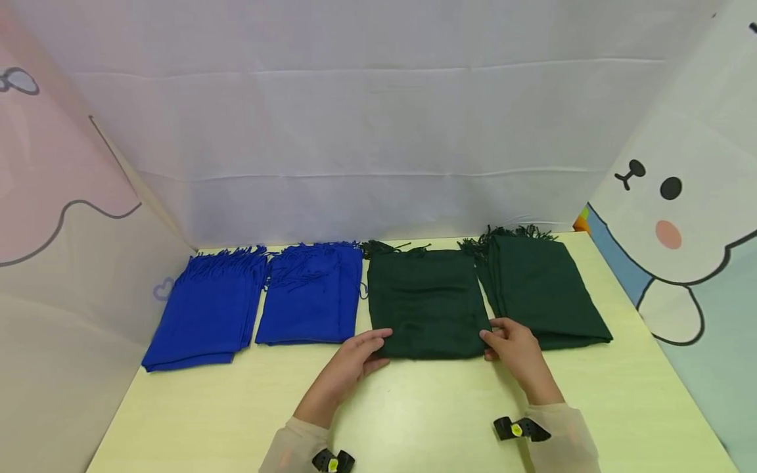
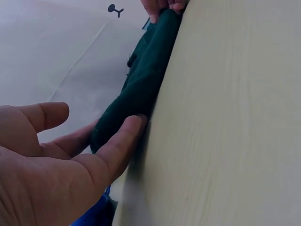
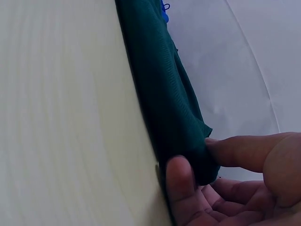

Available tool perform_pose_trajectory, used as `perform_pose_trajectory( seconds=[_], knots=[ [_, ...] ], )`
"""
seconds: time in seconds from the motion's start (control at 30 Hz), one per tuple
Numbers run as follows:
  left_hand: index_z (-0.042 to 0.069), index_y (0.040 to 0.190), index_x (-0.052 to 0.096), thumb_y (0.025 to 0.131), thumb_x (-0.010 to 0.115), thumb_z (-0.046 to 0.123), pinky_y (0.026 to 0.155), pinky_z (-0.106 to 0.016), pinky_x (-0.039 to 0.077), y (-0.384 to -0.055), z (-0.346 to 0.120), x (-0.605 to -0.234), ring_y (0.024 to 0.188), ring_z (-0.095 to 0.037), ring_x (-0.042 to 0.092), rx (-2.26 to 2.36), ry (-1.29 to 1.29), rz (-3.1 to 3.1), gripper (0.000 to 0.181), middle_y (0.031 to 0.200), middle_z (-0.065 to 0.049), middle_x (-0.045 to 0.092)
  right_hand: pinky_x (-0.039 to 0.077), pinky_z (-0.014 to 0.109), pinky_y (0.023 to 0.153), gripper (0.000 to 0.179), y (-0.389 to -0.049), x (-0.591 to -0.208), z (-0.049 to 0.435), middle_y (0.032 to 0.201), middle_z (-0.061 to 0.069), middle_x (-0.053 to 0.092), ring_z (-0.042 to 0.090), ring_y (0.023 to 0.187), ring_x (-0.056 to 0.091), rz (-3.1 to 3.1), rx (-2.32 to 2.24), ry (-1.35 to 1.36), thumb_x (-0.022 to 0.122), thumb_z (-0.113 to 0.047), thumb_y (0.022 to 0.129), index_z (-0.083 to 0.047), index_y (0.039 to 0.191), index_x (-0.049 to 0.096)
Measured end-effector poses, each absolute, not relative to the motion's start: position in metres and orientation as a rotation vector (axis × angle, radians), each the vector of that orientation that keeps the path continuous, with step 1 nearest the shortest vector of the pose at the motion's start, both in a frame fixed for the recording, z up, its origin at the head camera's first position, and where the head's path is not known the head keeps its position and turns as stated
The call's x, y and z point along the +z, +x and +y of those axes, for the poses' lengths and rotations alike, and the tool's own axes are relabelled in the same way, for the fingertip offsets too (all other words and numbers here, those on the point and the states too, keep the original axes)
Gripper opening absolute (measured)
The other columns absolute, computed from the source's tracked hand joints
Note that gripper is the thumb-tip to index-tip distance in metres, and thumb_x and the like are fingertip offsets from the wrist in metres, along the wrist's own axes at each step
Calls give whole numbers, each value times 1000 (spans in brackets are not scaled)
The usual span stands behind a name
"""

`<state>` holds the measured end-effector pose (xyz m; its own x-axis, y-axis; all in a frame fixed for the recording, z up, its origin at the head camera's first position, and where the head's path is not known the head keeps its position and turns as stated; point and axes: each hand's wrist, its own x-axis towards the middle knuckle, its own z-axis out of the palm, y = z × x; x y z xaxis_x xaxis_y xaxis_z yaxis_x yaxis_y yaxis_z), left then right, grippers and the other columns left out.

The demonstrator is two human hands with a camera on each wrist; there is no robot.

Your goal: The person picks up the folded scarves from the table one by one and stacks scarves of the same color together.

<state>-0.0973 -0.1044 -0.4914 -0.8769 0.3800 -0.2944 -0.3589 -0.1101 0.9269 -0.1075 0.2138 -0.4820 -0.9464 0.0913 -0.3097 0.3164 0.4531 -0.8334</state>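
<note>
A folded dark green scarf [image 1: 427,305] with a fringe at its far end lies on the table between my hands. At its near left corner, my left hand [image 1: 355,360] touches the cloth with fairly straight fingers. In the left wrist view the left thumb [image 2: 49,115] stands off the fabric, while fingertips meet the folded edge [image 2: 136,89]. My right hand [image 1: 517,351] pinches the near right corner, thumb on the upper side. The right wrist view shows the thumb [image 3: 240,151] and a finger [image 3: 179,176] on either side of the thick fold [image 3: 160,80].
Right of it lies a second dark green folded scarf [image 1: 541,289], close to my right hand. Two blue fringed scarves, one at far left [image 1: 198,315] and one nearer the middle [image 1: 307,302], complete the row. Fabric walls [image 1: 367,131] border the pale table [image 1: 414,420].
</note>
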Motion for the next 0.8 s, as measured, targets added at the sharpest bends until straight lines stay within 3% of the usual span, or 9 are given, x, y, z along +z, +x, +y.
perform_pose_trajectory(
  seconds=[0.13,0.3,0.4,0.53,0.8],
  knots=[
    [-8,143,47,107,45,16,108,-45,44,-96,-107,-492,143,-38,33,2016,40,1713,43,157,-25,28,56,25,68,45,-106,-484,215,96,13,65,17,68,69,2467,-1509,377,63,-15,98,9,134,51],
    [-1,136,58,106,48,17,106,-42,45,-93,-108,-495,139,-34,40,1915,30,1971,36,150,-21,43,57,25,67,48,-103,-484,215,99,16,66,17,68,69,2412,-1583,393,63,-12,98,12,136,48],
    [4,129,65,103,56,19,100,-38,51,-93,-106,-496,128,-29,52,1855,-10,2101,31,140,-16,55,59,27,69,52,-100,-481,215,114,28,62,18,71,70,2344,-1650,390,61,-11,99,16,139,43],
    [3,122,68,98,65,18,92,-36,56,-94,-104,-496,105,-20,61,1891,-68,2092,28,123,-13,62,60,30,76,49,-98,-477,214,134,35,47,18,82,71,2248,-1732,384,56,-9,101,16,140,42],
    [-6,114,62,97,63,6,88,-41,57,-98,-103,-498,91,-20,54,2039,-146,1962,20,100,-9,56,60,31,74,31,-97,-479,206,99,13,55,16,84,67,2126,-1880,441,56,-4,100,14,124,52]
  ],
)
